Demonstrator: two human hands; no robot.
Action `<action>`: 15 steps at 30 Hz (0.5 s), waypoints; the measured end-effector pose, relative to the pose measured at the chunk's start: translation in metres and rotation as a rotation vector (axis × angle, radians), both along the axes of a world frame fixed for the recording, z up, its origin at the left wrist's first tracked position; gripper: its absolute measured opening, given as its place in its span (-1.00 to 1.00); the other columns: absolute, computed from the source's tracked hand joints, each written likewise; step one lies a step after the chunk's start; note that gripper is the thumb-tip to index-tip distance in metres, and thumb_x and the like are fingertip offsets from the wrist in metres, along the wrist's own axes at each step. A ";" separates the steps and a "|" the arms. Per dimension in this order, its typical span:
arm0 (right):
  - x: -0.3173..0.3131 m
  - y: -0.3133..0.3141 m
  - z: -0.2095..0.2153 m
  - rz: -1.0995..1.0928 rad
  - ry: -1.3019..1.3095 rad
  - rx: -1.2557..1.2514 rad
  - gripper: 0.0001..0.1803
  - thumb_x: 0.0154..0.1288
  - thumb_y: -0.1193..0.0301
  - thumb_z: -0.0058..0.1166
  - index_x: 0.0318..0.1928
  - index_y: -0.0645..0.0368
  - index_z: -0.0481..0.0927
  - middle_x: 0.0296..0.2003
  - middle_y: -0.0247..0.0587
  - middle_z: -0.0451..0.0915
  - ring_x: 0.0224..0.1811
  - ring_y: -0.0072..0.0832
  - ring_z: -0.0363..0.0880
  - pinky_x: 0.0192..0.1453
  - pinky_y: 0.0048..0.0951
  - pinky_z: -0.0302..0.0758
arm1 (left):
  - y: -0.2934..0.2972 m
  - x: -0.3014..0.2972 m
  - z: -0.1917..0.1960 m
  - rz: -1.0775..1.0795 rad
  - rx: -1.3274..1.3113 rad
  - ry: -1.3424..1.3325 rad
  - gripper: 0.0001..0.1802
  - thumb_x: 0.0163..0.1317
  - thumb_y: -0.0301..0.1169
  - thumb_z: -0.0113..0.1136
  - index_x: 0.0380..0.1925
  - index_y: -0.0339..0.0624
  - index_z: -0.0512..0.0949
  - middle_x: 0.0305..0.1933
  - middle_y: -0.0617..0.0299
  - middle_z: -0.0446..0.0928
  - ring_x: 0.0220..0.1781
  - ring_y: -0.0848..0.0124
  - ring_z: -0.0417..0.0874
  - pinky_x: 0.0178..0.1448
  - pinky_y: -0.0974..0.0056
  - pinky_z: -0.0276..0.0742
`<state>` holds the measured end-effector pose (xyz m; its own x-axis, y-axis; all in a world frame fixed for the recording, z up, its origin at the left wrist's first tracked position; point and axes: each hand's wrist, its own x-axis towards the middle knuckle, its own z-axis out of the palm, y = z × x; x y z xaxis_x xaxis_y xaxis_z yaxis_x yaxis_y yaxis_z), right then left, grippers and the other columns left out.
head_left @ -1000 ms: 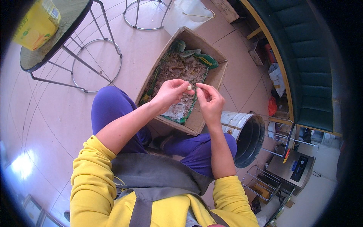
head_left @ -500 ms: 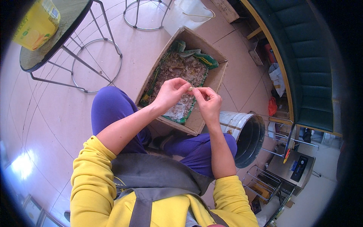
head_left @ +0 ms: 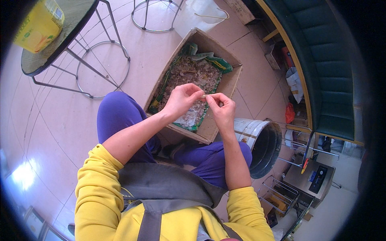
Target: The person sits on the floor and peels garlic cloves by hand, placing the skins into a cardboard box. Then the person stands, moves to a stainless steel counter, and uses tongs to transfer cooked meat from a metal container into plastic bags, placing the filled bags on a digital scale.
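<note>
My left hand (head_left: 185,99) and my right hand (head_left: 222,108) meet over a cardboard box (head_left: 234,82). Between their fingertips is a small pale garlic clove (head_left: 204,96), pinched from both sides and partly hidden by the fingers. Both hands are closed, thumb against forefinger. Below them the box holds a heap of papery, pinkish-brown peelings (head_left: 193,74) on a green printed plastic bag (head_left: 219,62) that lines it.
A whitish metal drum (head_left: 251,130) with a dark inside lies tilted by my right knee. Beyond the box stands a white bucket (head_left: 199,18). At the left, a stool (head_left: 80,18) bears a yellow tub (head_left: 42,26). A green padded bench (head_left: 333,76) runs along the right.
The fingertips have shifted slightly around the clove, and less of it shows now. Both arms and everything else stay in place.
</note>
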<state>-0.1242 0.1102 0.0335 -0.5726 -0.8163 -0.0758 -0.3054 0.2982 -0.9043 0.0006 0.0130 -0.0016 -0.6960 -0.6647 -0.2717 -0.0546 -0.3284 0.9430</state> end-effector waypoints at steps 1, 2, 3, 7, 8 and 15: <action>-0.001 0.000 -0.001 0.007 -0.007 -0.010 -0.89 0.19 0.47 0.19 -0.36 0.26 0.68 -0.61 -0.54 0.50 -0.57 -0.82 0.29 -0.51 -0.67 0.22 | 0.000 0.000 0.000 -0.002 0.007 0.011 -0.77 0.28 -0.36 0.17 -0.29 -0.35 0.60 -0.35 0.14 0.67 -0.26 0.48 0.67 -0.14 0.36 0.55; -0.001 0.001 -0.001 -0.006 0.002 0.003 -0.90 0.20 0.47 0.18 -0.37 0.26 0.68 -0.61 -0.55 0.48 -0.58 -0.82 0.28 -0.51 -0.67 0.22 | 0.000 0.000 0.001 -0.004 0.019 0.012 -0.77 0.28 -0.35 0.17 -0.29 -0.35 0.60 -0.35 0.14 0.67 -0.25 0.48 0.67 -0.14 0.37 0.55; -0.002 0.001 -0.002 -0.006 0.019 0.004 -0.90 0.20 0.47 0.18 -0.38 0.26 0.67 -0.62 -0.56 0.46 -0.58 -0.82 0.28 -0.52 -0.67 0.22 | 0.001 0.000 0.001 -0.012 0.034 0.036 -0.77 0.29 -0.33 0.17 -0.27 -0.30 0.60 -0.36 0.22 0.65 -0.34 0.56 0.57 -0.25 0.42 0.46; -0.002 -0.001 -0.004 -0.034 -0.020 -0.033 -0.90 0.20 0.48 0.17 -0.40 0.27 0.64 -0.64 -0.58 0.41 -0.60 -0.82 0.26 -0.53 -0.68 0.20 | 0.002 0.000 0.004 -0.057 0.082 0.066 -0.77 0.30 -0.25 0.17 -0.22 -0.18 0.60 -0.36 0.39 0.61 -0.51 0.71 0.38 -0.48 0.54 0.27; -0.002 -0.001 -0.004 -0.041 -0.025 -0.034 -0.90 0.20 0.48 0.17 -0.40 0.27 0.64 -0.64 -0.58 0.41 -0.60 -0.82 0.26 -0.54 -0.67 0.20 | 0.002 0.000 0.005 -0.068 0.082 0.069 -0.76 0.30 -0.24 0.18 -0.21 -0.17 0.60 -0.35 0.39 0.61 -0.51 0.71 0.38 -0.48 0.55 0.27; -0.003 -0.001 0.002 -0.087 0.130 -0.024 -0.92 0.19 0.48 0.18 -0.35 0.25 0.64 -0.64 -0.56 0.41 -0.60 -0.81 0.25 -0.54 -0.66 0.21 | -0.004 0.003 0.006 -0.055 0.478 0.174 -0.79 0.34 -0.26 0.13 -0.15 -0.12 0.57 -0.33 0.35 0.60 -0.57 0.74 0.26 -0.55 0.56 0.15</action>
<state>-0.1272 0.1093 0.0353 -0.6452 -0.7636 0.0227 -0.3940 0.3072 -0.8663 0.0041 0.0087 0.0045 -0.7885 -0.4555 -0.4132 0.0605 -0.7262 0.6849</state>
